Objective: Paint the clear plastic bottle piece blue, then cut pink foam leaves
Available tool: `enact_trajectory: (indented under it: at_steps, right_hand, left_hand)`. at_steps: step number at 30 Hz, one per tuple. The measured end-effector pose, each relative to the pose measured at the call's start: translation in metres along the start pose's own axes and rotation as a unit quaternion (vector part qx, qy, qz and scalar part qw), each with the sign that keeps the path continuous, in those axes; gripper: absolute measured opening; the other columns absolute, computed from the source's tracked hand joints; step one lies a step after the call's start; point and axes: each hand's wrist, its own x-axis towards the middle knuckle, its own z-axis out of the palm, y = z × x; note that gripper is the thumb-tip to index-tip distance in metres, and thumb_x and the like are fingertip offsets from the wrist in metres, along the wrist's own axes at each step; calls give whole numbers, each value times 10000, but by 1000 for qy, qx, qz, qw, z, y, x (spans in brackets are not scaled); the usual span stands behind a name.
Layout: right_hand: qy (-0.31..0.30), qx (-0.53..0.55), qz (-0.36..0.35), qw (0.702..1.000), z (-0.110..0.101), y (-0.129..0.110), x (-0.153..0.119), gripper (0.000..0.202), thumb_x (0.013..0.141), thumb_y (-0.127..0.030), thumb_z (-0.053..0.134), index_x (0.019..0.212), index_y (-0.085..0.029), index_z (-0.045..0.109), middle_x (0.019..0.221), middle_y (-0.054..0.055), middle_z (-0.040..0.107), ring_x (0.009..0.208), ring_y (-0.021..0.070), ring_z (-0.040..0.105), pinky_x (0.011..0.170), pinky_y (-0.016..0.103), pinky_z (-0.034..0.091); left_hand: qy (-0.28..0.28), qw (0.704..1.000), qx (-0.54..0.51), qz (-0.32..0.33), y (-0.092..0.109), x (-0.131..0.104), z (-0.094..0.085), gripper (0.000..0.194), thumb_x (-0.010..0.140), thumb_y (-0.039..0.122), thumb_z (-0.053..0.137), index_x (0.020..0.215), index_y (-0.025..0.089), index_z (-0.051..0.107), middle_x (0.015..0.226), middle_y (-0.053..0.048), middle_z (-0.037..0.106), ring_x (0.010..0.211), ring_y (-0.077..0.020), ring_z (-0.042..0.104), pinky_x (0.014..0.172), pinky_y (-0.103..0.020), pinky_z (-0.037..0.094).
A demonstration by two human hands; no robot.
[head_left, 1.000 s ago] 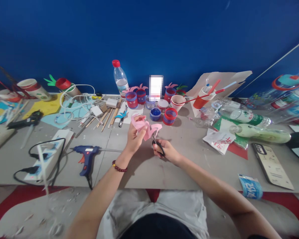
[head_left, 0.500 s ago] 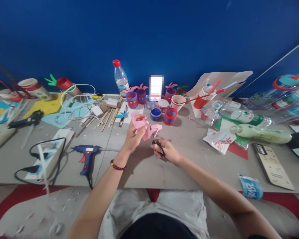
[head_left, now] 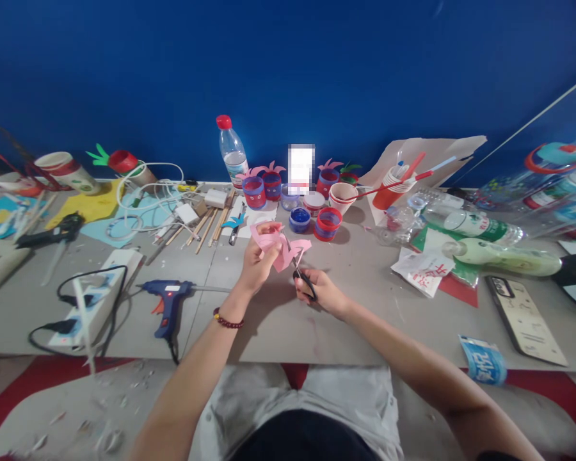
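Observation:
My left hand [head_left: 259, 264] is closed on a piece of pink paper [head_left: 284, 253] with curved, leaf-like strips, held above the table. The fingers of my right hand [head_left: 325, 291] are round the black handles of a pair of scissors [head_left: 305, 285]. Their blades point up and left into the pink paper, partly hidden by it. Beyond my hands stand a red and purple ring-shaped cup [head_left: 328, 224] and a jar of blue paint [head_left: 299, 219].
A blue glue gun [head_left: 169, 301] and a white power strip [head_left: 98, 298] lie at the left. Behind stands a red-capped bottle [head_left: 232, 150]. At the right are a phone [head_left: 525, 320], a blue packet [head_left: 483, 360] and plastic bottles [head_left: 480, 223].
The pink paper has shifted and tilted slightly in my left hand. Both hands stay in nearly the same place.

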Motion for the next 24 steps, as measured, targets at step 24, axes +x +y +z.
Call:
enact_trajectory:
  at_steps: [24]
  right_hand:
    - [3,-8,6,1000,-2,4,1,459,775,-623,688,786,-215,479,495,-99,481,349,37,285,324,184,191]
  left_hand:
    - [82,984,143,70,9,2,-2,253,847,391,681,688,195,666,743,-10,618,764,-160,633,774,-327,536]
